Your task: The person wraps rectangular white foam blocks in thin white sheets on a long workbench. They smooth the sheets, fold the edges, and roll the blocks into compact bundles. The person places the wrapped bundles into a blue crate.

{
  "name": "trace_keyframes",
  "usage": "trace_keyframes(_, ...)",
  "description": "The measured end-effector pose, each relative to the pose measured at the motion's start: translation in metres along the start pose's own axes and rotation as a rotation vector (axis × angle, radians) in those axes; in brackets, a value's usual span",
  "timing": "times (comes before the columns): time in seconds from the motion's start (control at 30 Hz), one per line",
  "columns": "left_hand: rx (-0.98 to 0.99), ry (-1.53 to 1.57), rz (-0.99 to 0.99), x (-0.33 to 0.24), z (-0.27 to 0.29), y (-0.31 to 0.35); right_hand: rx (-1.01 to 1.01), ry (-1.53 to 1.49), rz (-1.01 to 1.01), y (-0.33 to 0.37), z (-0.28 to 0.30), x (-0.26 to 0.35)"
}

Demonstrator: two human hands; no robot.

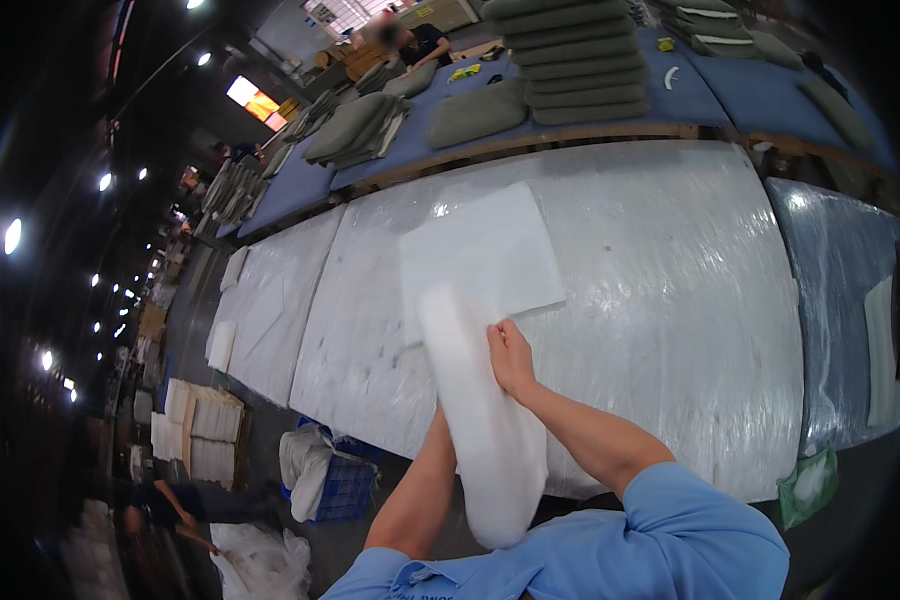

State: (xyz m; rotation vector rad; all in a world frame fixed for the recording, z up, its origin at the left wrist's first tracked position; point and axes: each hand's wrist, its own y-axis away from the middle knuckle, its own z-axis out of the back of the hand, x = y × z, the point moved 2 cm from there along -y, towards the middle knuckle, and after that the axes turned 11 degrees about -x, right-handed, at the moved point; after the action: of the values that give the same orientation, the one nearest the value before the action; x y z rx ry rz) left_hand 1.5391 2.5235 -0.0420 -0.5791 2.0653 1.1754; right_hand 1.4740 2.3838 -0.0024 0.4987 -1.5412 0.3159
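A thick white piece of fibre wadding [475, 420] is held up on edge in front of my body, long and rounded at its ends. My right hand [511, 358] is closed on its right side near the upper part, fingers curled at the edge. My left forearm passes behind the wadding from the left, and that hand is hidden by it. Beyond the wadding, a flat white square sheet [485, 250] lies on the plastic-covered table [670, 300]. The wadding's upper end overlaps the sheet's near edge in view.
Across the far side, a blue-topped table [670, 100] bears a tall stack of grey-green cushions [585, 60] and more cushion piles. A person [425, 45] works there. At the lower left stand a blue crate [335, 485] with white material and another person [175, 510]. A green bag [808, 488] hangs at right.
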Motion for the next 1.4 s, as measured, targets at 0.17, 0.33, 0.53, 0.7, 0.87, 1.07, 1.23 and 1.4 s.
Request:
trace_keyframes(0.17, -0.101, -0.058, -0.296, -0.032, 0.009, 0.031, 0.196, -0.303, 0.123, 0.006, -0.010, 0.060)
trace_keyframes(0.33, -0.099, -0.235, -0.634, -0.011, -0.027, 0.064, 0.174, -0.251, 0.184, 0.006, 0.005, 0.024)
trace_keyframes(0.53, -0.117, 0.128, -0.423, 0.022, -0.057, 0.122, 0.166, -0.100, 0.175, 0.026, 0.035, -0.028)
trace_keyframes(0.7, -0.039, -0.444, -0.902, 0.001, -0.065, 0.168, 0.247, 0.125, 0.174, 0.041, 0.058, -0.016)
trace_keyframes(0.87, 0.146, -1.242, -1.361, -0.050, -0.050, 0.166, 0.441, 0.167, 0.207, 0.070, 0.095, 0.008)
trace_keyframes(1.07, 0.679, -1.654, -1.405, -0.089, -0.101, 0.159, 0.602, 0.413, 0.333, 0.082, 0.132, 0.028)
trace_keyframes(1.23, 0.637, -1.624, -1.459, -0.096, -0.102, 0.141, 0.487, 0.397, 0.283, 0.115, 0.154, 0.068)
trace_keyframes(1.4, 0.664, -1.563, -1.516, -0.085, -0.114, 0.131, 0.271, 0.586, 0.453, 0.151, 0.140, 0.096)
